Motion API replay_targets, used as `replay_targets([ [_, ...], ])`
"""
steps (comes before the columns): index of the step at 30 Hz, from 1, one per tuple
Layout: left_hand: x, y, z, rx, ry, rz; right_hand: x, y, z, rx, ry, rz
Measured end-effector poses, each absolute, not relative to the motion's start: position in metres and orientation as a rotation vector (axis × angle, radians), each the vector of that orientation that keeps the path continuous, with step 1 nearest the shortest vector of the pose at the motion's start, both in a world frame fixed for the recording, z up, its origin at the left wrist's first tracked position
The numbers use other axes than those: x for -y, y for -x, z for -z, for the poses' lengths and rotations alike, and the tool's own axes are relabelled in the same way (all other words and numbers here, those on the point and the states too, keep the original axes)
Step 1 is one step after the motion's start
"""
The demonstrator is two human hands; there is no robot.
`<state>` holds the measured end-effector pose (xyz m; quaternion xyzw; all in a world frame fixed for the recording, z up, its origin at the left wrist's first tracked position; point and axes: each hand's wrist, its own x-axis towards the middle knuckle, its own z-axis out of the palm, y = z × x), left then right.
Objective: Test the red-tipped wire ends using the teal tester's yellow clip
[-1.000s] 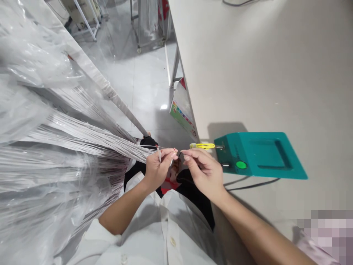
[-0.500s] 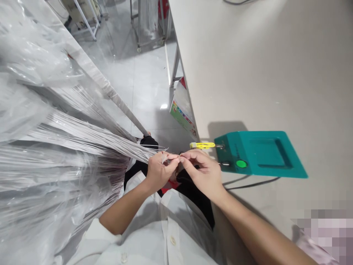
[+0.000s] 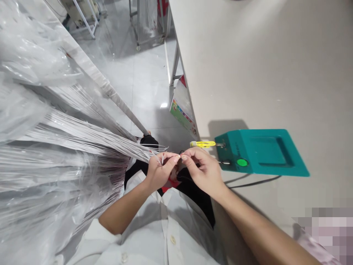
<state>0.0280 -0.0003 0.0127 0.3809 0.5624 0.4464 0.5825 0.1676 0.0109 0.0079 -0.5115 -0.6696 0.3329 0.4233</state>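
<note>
My left hand (image 3: 160, 171) is closed, thumb against forefinger, on a thin white wire (image 3: 162, 159) that crosses its fingers. Its fingertips meet those of my right hand (image 3: 204, 169), which pinches at the same spot; whatever lies between the right fingertips is too small to make out. A thick bundle of white wires (image 3: 104, 136) runs from the left to just behind my left hand, with a few loose ends sticking out. Beyond my right hand, a teal device (image 3: 264, 151) with a lit green button (image 3: 242, 162) stands on the table. A yellow clip-like piece (image 3: 203, 144) juts from its metal terminal.
Plastic-wrapped wire bundles (image 3: 33, 206) hang along a rail (image 3: 110, 92) on the left. The pale table (image 3: 248, 73) fills the right side, and black cables (image 3: 256, 182) trail from the device. A printed box (image 3: 183, 114) is below the table edge. Wheeled racks (image 3: 138, 25) stand behind.
My hands were slightly apart a second ago, with a small reddish tip showing at my left fingertips. They have come together and now touch at the fingertips.
</note>
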Motion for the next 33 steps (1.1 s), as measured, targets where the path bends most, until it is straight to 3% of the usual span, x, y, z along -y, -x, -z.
replay_targets([
  [9, -0.001, -0.017, -0.005, -1.355, -1.242, -0.990, -0.013, -0.177, -0.012, 1.726, 1.179, -0.745],
  [14, -0.004, -0.008, -0.010, -1.233, -1.450, -0.892, -0.021, -0.184, -0.023, 1.943, 0.995, -0.901],
  [23, -0.003, -0.014, -0.009, -0.918, -0.784, -0.889, -0.014, -0.172, -0.010, 1.182, 1.073, -1.531],
  [33, 0.004, -0.038, -0.002, -0.966, -0.475, -1.057, -0.007, -0.163, -0.003, 0.748, 1.307, -1.654],
])
